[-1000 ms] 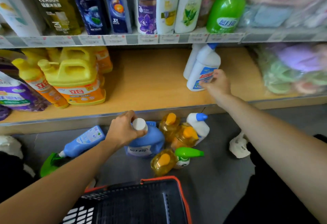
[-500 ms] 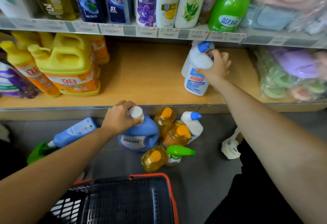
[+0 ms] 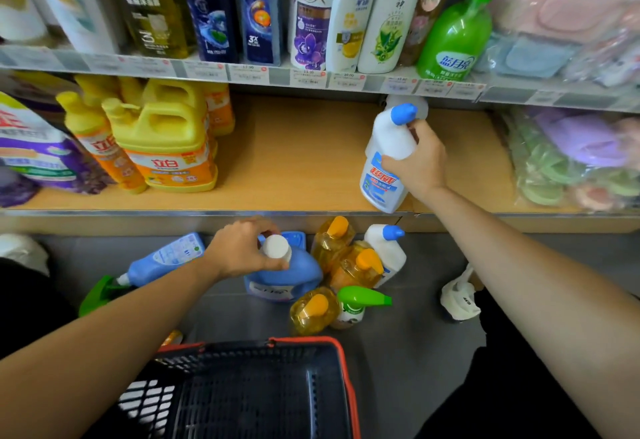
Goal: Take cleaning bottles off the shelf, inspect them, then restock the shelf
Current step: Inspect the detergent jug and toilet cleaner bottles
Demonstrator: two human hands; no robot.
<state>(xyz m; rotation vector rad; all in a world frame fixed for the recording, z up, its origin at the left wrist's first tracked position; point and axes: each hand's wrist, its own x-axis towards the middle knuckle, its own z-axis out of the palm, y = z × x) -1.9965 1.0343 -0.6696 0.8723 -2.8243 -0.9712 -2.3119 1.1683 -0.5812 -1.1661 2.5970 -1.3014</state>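
The right hand (image 3: 420,161) grasps a white bottle with a blue cap (image 3: 382,179) round its narrow shoulder, just below the bent neck. The bottle sits tilted over the right part of the wooden shelf (image 3: 298,161), its base at the near edge. Whether the base touches the board is hard to tell from this angle. It looks like stiff plastic, full and moderately heavy. The smooth, waisted shoulder is the sensible hold, since the fingers lock under the flare. A grip lower down, on the glossy label, would probably slip.

The left hand (image 3: 239,250) is curled over the white cap (image 3: 276,247) of a blue detergent jug (image 3: 287,279) standing on the floor (image 3: 415,352) below the shelf. That jug is squat and likely the heaviest item here. Lifting it by the cap alone would strain the thread, so its moulded handle behind the cap seems the better hold.

To the right of the jug stands a cluster of amber bottles with orange caps (image 3: 353,269), a second white bottle (image 3: 389,255) and a green-topped sprayer (image 3: 353,307). They stand close together and could tip if knocked. A blue spray bottle (image 3: 162,260) lies on its side to the left. A black basket with a red rim (image 3: 343,369) is nearest.
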